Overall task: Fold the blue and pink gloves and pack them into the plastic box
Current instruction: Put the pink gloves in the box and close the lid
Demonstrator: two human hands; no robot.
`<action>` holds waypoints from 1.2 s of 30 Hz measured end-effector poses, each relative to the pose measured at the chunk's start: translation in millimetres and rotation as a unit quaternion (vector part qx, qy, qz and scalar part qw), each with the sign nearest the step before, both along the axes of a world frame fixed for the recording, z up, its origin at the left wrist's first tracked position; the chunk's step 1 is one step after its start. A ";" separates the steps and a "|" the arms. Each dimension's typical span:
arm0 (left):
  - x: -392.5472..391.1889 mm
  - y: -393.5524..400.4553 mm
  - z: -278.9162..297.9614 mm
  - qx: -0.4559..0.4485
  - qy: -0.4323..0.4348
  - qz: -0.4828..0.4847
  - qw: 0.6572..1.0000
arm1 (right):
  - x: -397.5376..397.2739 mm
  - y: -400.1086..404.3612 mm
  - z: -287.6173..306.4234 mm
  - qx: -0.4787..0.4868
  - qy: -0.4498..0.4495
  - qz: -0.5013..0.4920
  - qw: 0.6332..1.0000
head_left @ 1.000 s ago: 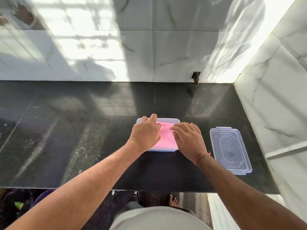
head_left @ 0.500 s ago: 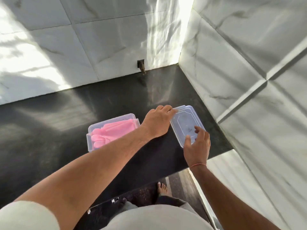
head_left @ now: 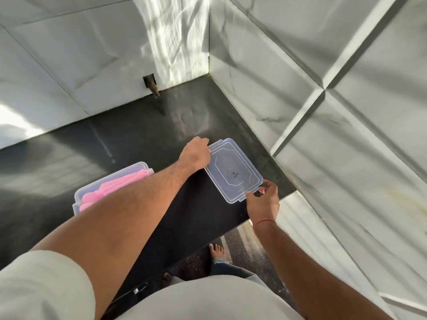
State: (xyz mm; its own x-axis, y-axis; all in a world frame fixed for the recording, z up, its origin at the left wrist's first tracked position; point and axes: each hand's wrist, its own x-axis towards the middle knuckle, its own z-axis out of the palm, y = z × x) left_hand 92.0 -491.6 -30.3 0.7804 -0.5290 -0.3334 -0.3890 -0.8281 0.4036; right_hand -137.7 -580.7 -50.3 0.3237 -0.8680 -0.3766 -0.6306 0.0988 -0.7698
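Both hands gripped the lid, left hand far edge, right hand near corner; closing step judged next, over the box of pink gloves beside the left forearm.

The person wears a pale grey-beige short-sleeved shirt; the left sleeve ends above the elbow, and the shirt front fills the lower centre of the view. Both forearms are bare. A thin orange-red thread bracelet circles the right wrist. Faded blue-grey trouser fabric shows below the shirt. Both feet are bare, without shoes or socks.
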 end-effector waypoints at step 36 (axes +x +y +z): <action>-46.8 352.5 64.3 -0.387 0.028 0.437 0.811 | 131.5 151.3 53.7 0.122 -0.186 0.302 0.927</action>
